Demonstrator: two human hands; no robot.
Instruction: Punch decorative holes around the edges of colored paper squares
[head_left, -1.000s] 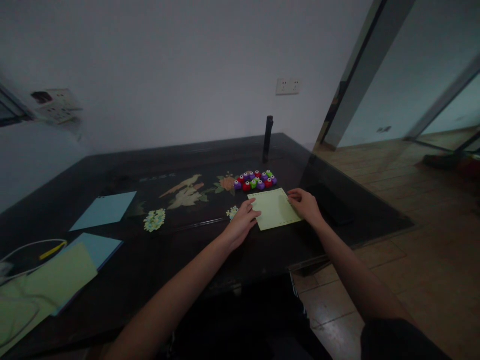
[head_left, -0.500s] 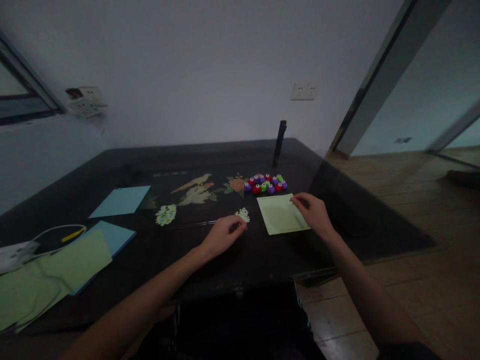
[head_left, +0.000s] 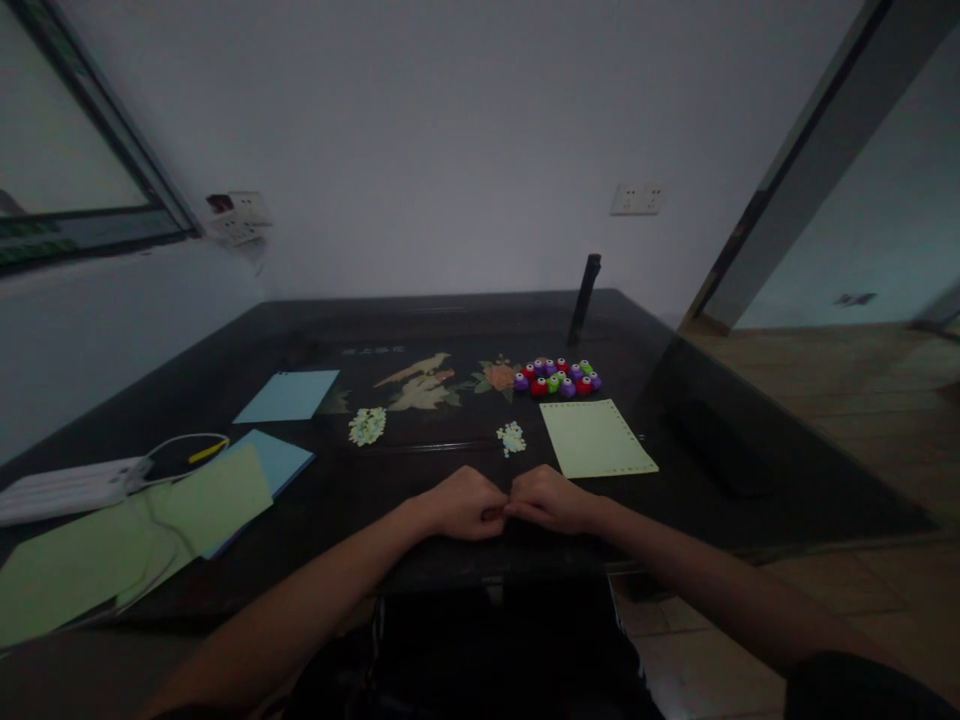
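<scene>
My left hand [head_left: 471,503] and my right hand [head_left: 551,500] meet at the fingertips over the table's near edge. Both are closed in a pinch; anything between the fingers is hidden or too small to make out. Just beyond them lies a small pile of tiny pale pieces [head_left: 511,438]. A pale yellow sheet [head_left: 598,440], with small marks along its top and bottom edges, lies flat beyond my right hand. Farther left is a larger heap of similar tiny pieces [head_left: 367,427].
Several red, purple and green eye-topped round toys [head_left: 559,378] sit behind the sheet. A black upright stick-like object [head_left: 584,300] stands near the wall. Blue paper [head_left: 289,396], yellow-green paper [head_left: 202,500] and a white power strip [head_left: 71,490] with a cable lie left on the dark table [head_left: 420,318].
My right hand has left the yellow sheet and come in to my left hand. My left hand has drawn back from the small pile. The view has turned slightly left.
</scene>
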